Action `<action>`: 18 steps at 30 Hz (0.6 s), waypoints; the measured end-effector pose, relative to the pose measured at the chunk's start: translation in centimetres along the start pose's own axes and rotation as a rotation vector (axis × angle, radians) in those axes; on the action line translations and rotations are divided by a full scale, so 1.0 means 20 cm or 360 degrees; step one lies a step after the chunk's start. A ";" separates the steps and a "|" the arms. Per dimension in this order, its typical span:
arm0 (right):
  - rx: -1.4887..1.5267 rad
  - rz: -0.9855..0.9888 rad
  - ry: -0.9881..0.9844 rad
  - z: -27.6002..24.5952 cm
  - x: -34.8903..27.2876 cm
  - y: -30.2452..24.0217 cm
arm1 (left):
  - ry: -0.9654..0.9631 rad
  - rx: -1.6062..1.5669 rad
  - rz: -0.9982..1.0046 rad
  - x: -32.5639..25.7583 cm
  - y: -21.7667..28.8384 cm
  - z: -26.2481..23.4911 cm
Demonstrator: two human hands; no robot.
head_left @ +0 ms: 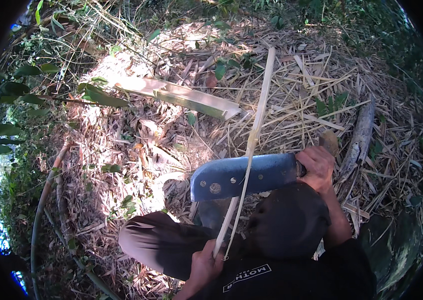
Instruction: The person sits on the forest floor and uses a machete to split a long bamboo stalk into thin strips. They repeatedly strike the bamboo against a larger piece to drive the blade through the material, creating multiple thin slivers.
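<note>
My left hand (206,262) is closed round the lower end of a long pale bamboo strip (262,100), which slants up and away from my lap. My right hand (316,167) grips the handle of a broad, dark cleaver (271,172) with a few round holes or rivets in its blade. The blade lies crosswise against the strip, pointing left. A thin sliver (241,202) passes in front of the blade and hangs beside the strip down to my left hand. Just past my right hand shows a brown wooden end; I cannot tell whether it belongs to the handle.
A wider split bamboo piece (196,102) lies on the ground ahead. Thin slivers (291,122) and dry shavings cover the ground. A grey log (361,135) lies at the right. Bent stems (41,215) and a leafy branch (96,95) stand at the left.
</note>
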State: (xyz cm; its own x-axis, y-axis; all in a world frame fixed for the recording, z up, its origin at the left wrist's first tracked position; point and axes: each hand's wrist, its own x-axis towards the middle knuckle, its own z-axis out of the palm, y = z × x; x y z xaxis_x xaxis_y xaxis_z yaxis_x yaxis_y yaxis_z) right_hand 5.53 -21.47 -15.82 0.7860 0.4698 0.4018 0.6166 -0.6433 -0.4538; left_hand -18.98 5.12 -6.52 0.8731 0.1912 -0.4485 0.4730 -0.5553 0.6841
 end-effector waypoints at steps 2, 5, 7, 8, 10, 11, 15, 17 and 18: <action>0.0008 -0.0018 0.0004 0.01 0.00 0.00 | -0.0042 0.0029 -0.0059 -0.01 0.01 -0.02; 0.0024 0.0003 0.0013 0.00 0.00 0.01 | -0.0080 0.0018 -0.0069 -0.02 -0.02 -0.02; 0.0012 0.0086 0.0017 -0.01 -0.02 0.01 | -0.0154 0.0035 -0.0142 -0.08 -0.07 -0.02; -0.0018 0.0213 0.0006 -0.01 -0.05 0.03 | -0.0211 0.0064 -0.0216 -0.13 -0.11 -0.02; -0.0071 0.0463 -0.0019 0.02 -0.11 0.06 | -0.0205 0.0185 -0.0181 -0.25 -0.16 -0.02; -0.0058 0.0435 -0.0023 0.02 -0.11 0.05 | -0.0293 0.0156 -0.0334 -0.29 -0.19 -0.03; 0.0061 0.0324 -0.0028 0.01 -0.05 0.03 | -0.0039 -0.0033 -0.0298 -0.35 -0.29 0.04; 0.0087 0.0286 -0.0028 0.01 -0.06 0.05 | -0.0036 -0.0069 -0.0333 -0.27 -0.07 -0.02; 0.0078 0.0264 -0.0024 0.01 -0.07 0.06 | -0.0073 -0.0026 -0.0367 -0.29 -0.13 -0.01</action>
State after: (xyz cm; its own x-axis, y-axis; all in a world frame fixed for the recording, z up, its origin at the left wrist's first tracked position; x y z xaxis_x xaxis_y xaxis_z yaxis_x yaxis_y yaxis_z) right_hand 5.20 -22.74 -17.09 0.8776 0.3687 0.3062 0.4793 -0.6828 -0.5515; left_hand -25.24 5.61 -5.51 0.7356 0.2745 -0.6193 0.6615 -0.4880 0.5694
